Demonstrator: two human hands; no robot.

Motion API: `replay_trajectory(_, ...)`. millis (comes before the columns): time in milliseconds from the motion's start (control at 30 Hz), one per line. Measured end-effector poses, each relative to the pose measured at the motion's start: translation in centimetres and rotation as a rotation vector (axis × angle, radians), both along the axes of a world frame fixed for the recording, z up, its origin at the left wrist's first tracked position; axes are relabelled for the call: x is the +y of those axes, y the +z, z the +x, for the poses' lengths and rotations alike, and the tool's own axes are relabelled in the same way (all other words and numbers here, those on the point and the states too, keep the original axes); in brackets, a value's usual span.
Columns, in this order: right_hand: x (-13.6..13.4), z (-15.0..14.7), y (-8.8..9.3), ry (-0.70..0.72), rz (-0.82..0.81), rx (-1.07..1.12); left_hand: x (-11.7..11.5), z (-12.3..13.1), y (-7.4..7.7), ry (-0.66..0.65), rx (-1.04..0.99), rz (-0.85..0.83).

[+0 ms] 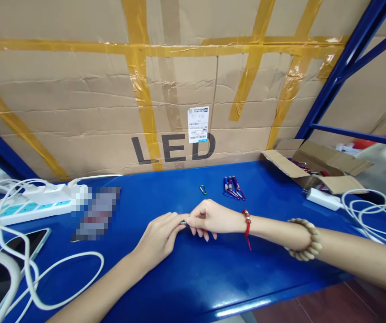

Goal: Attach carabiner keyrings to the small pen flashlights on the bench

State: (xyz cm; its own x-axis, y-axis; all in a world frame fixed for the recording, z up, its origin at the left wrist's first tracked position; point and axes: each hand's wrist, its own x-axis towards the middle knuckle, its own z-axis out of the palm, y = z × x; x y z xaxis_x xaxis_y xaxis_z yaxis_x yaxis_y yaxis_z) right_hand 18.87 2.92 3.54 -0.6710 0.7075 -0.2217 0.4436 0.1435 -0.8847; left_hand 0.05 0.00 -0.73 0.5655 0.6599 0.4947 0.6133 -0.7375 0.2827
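My left hand [159, 235] and my right hand [209, 217] meet at the middle of the blue table [196, 278]. Both pinch a small dark item [183, 222] between their fingertips; most of it is hidden and I cannot tell what it is. The right forearm wears a red bead cord [247, 220] and a wooden bead bracelet [305, 240]. Beyond the hands lie a green carabiner [202, 189] and a small bunch of blue and purple keychain pieces [232, 187].
An open cardboard box [314, 168] with more coloured pieces sits at the right, beside a white charger [323, 198] and cable. A white power strip [28, 204], looping cables and a phone [7, 255] fill the left. A taped cardboard wall [179, 89] stands behind.
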Motion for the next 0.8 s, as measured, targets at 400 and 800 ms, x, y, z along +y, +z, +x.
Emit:
replay_trajectory(400, 0.4, 0.0, -0.2, -0.161, 0.132, -0.023, 0.2, 0.2, 0.1, 0.076, -0.178, -0.126)
replay_trajectory(800, 0.0, 0.8, 0.8, -0.188, 0.805, -0.009, 0.0, 0.6, 1.0, 0.104, -0.304, -0.205)
